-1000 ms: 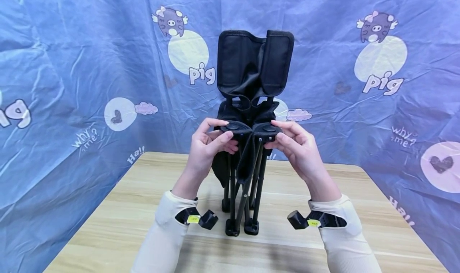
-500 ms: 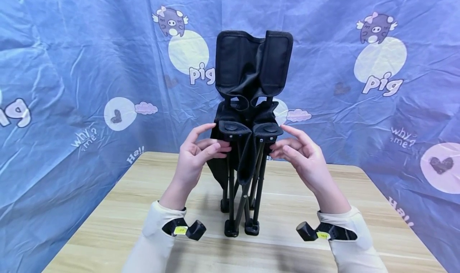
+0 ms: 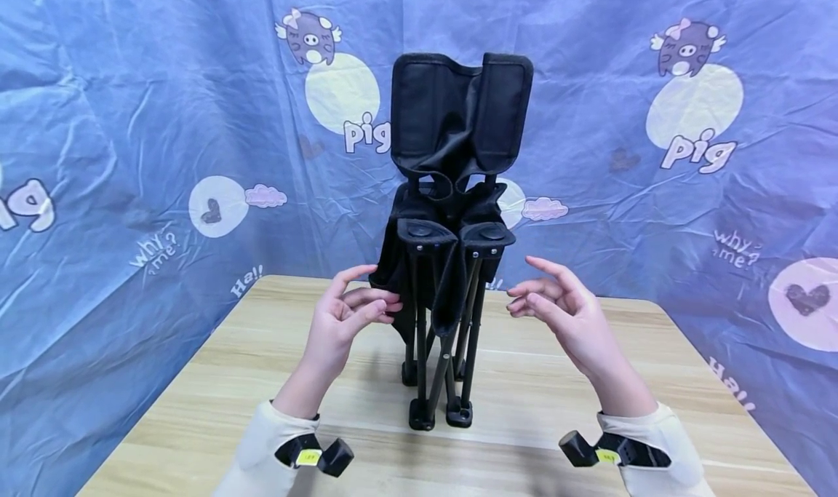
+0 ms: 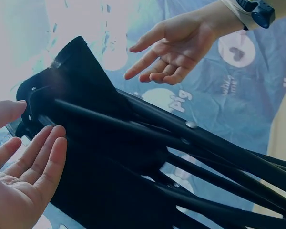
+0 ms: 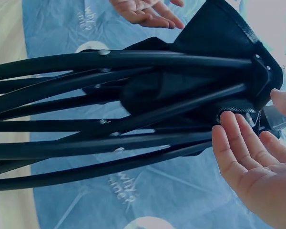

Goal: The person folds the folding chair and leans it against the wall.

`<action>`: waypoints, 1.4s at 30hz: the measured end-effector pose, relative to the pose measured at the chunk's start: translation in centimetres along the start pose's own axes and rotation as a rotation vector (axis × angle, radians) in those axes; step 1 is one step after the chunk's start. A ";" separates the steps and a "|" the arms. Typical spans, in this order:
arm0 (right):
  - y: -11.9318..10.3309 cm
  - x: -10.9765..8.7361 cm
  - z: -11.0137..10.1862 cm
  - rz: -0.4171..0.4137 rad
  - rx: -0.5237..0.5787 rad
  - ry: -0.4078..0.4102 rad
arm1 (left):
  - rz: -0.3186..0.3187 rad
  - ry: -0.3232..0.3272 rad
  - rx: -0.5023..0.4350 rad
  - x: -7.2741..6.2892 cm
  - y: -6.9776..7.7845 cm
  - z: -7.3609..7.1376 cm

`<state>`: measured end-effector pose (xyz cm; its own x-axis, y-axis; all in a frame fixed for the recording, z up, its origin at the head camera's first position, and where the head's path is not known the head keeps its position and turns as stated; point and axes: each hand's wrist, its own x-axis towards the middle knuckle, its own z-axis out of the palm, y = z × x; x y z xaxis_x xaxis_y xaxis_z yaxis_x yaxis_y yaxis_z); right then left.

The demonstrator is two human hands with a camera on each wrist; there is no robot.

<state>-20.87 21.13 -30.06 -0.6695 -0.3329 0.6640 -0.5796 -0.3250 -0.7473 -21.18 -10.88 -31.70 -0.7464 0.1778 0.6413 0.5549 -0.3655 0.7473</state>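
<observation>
Folded chair (image 3: 448, 279) stands upright btwn L hand (image 3: 337, 326) & R hand (image 3: 569, 322), long axis vert. L's nearer, both grips slack, empty!

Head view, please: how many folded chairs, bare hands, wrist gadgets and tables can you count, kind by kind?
Folded chair: 1
Hands: 2 (left hand, right hand)
Wrist gadgets: 2
Table: 1
Total: 6

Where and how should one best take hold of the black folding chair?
Probably by its two front seat corners, left hand from the left, right hand from the right. The black folding chair stands upright, legs bunched below; these corners jut forward and their outer edges are free.
</observation>
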 end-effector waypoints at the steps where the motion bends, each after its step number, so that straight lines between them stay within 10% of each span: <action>1: 0.1 -0.2 0.0 0.008 -0.001 0.003 | -0.003 0.007 0.001 -0.3 -0.1 -0.2; 10: 2.1 -2.5 -0.5 0.145 -0.077 0.045 | -0.059 0.075 -0.002 -2.4 -1.5 -1.5; 27: 7.1 -7.2 0.0 0.486 -0.102 0.144 | -0.398 0.234 0.036 -6.8 -6.7 -2.7; 42: 11.2 -10.1 0.8 0.696 -0.043 0.140 | -0.615 0.149 0.090 -9.8 -10.8 -2.8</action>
<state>-20.23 20.16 -45.13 -0.9426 -0.3330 0.0252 -0.0118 -0.0421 -0.9990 -20.87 -11.29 -46.53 -0.9778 0.1993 0.0646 0.0331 -0.1576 0.9870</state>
